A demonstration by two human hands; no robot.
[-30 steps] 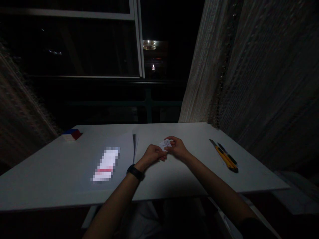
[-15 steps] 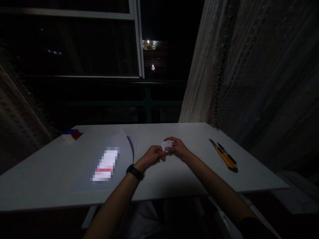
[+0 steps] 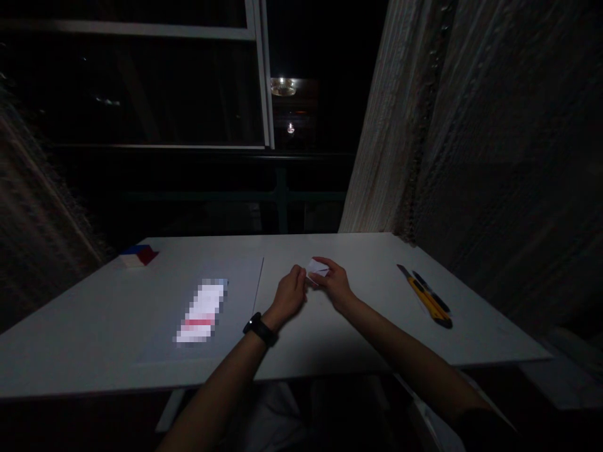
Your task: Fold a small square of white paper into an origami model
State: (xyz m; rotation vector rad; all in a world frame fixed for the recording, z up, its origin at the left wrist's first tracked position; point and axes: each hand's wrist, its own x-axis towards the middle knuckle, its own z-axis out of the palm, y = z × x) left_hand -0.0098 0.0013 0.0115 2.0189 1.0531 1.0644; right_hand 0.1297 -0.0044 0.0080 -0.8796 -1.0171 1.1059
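Observation:
A small folded piece of white paper (image 3: 317, 268) is held up between my hands, above the middle of the white table (image 3: 325, 342). My right hand (image 3: 336, 282) grips it from the right, thumb in front and fingers behind its top edge. My left hand (image 3: 291, 292), with a dark watch (image 3: 260, 329) on the wrist, has its fingers pinched together at the paper's left edge. The left fingertips are partly hidden, and the dim light blurs the paper's folds.
Left of my hands, white paper sheets (image 3: 245, 285) lie under a bright pixelated rectangle (image 3: 202, 311). A blue, red and white cube (image 3: 138, 255) stands at the far left. On the right lie a yellow utility knife (image 3: 426, 298) and a dark pen-like tool (image 3: 431, 290).
The folded paper has turned in my hands and shows a different face. My left hand has rotated more upright. The raised edge of the sheets on the left now lies flat.

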